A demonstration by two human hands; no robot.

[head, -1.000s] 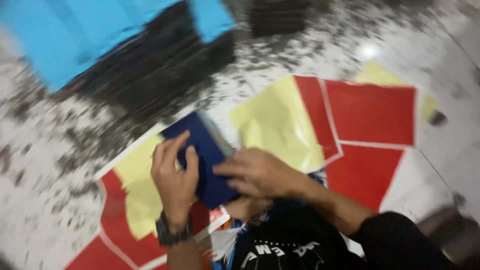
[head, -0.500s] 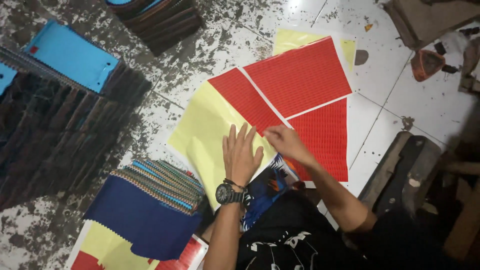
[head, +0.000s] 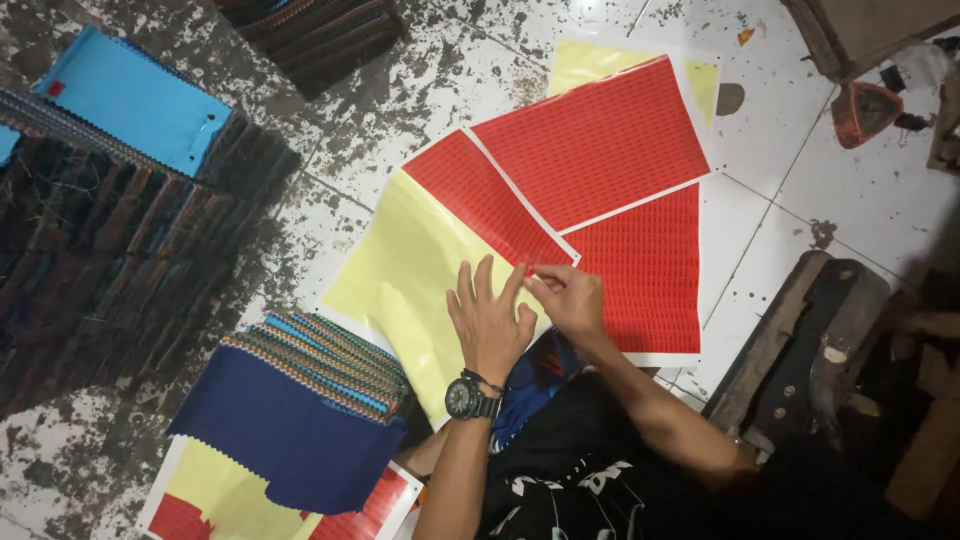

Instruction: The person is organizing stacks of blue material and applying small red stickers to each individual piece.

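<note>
Left hand (head: 490,325) spread flat on the sticker sheet (head: 440,250) on the floor (head: 420,70). Right hand (head: 567,297) pinching a red sticker at its edge. Half peeled to yellow backing; red sheets (head: 600,140) untouched.

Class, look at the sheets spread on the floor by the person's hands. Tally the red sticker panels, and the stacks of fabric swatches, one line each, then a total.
Red sticker panels by the left hand and right hand: 3
Fabric swatch stacks: 3
Total: 6
</note>
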